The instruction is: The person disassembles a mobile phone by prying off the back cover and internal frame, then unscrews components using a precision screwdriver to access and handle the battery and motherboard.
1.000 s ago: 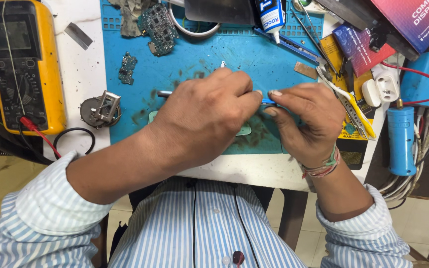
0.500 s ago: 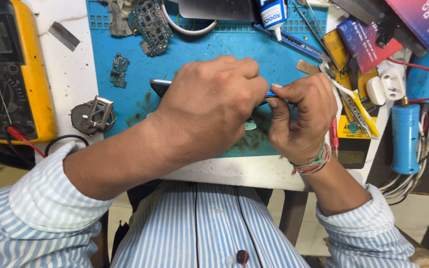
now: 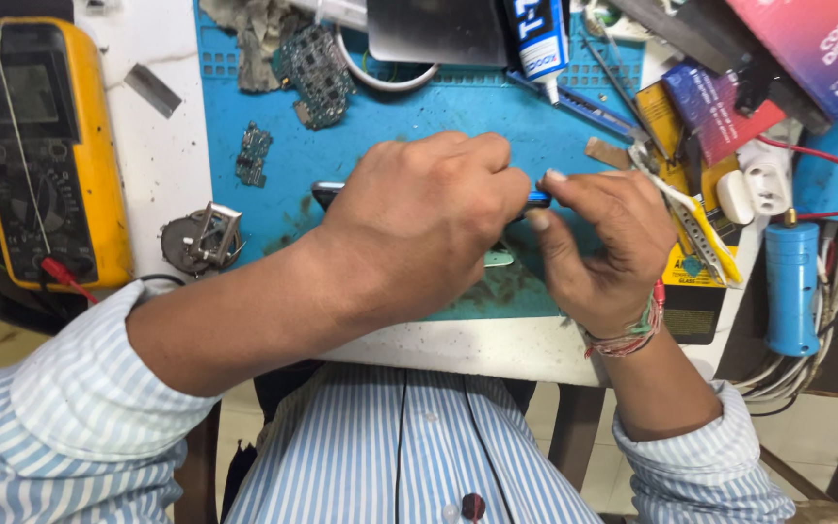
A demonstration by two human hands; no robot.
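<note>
My left hand [image 3: 419, 228] lies over a dark phone [image 3: 327, 191] on the blue work mat [image 3: 390, 116] and grips it; only the phone's left end shows. My right hand [image 3: 598, 243] pinches the phone's right end, where a thin blue edge [image 3: 538, 198] shows between the fingertips. Both hands cover most of the phone. A small pale green piece [image 3: 499, 258] lies on the mat just under the hands.
A yellow multimeter [image 3: 41, 146] with a red probe lies at the left. Small circuit boards [image 3: 317, 63] and a metal clip holder [image 3: 201, 243] sit on the bench. A glue tube [image 3: 540, 39], tweezers, packets, a blue cylinder tool [image 3: 792, 286] and cables crowd the right.
The view has shifted slightly. Both hands stay on the phone; the right fingers have slid a little along its right end.
</note>
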